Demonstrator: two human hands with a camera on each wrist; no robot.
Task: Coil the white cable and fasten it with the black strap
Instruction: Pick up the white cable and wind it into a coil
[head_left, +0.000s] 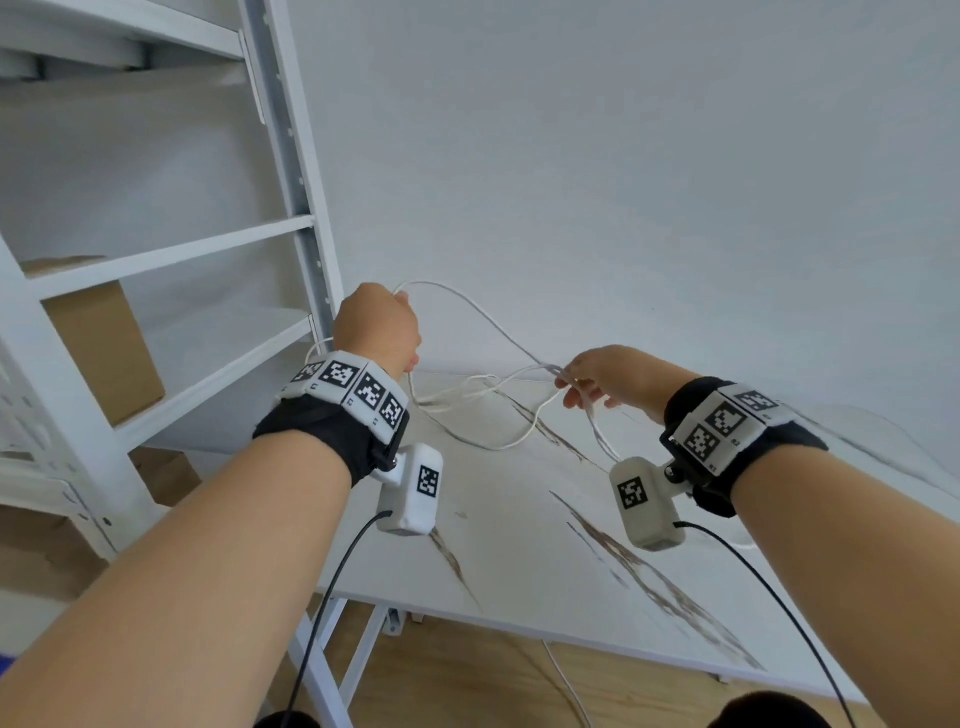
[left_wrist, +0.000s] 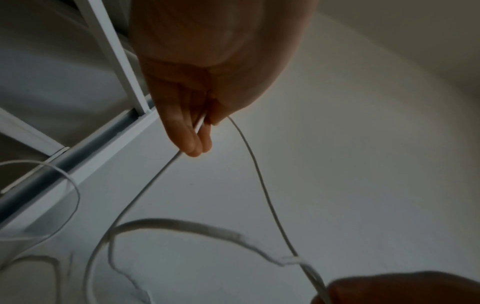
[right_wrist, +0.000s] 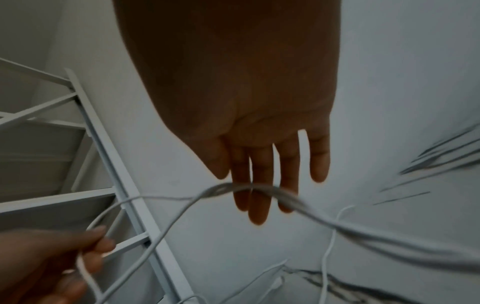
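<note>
The thin white cable (head_left: 543, 366) hangs in loose loops over the marble-patterned table (head_left: 519, 561). My left hand (head_left: 376, 325) is raised near the shelf post and pinches one cable strand (left_wrist: 259, 174) between thumb and fingers (left_wrist: 187, 133). My right hand (head_left: 608, 374) is lower and to the right, its fingers (right_wrist: 259, 164) straight, with several blurred cable strands (right_wrist: 215, 188) running across them. The left hand (right_wrist: 39, 263) also shows in the right wrist view, gripping the cable. No black strap shows in any view.
A white metal shelf unit (head_left: 296, 171) stands at the left against the wall, with a cardboard box (head_left: 104, 343) on a lower shelf. The table's front edge runs above a wooden floor (head_left: 467, 686). Black sensor leads hang from both wrists.
</note>
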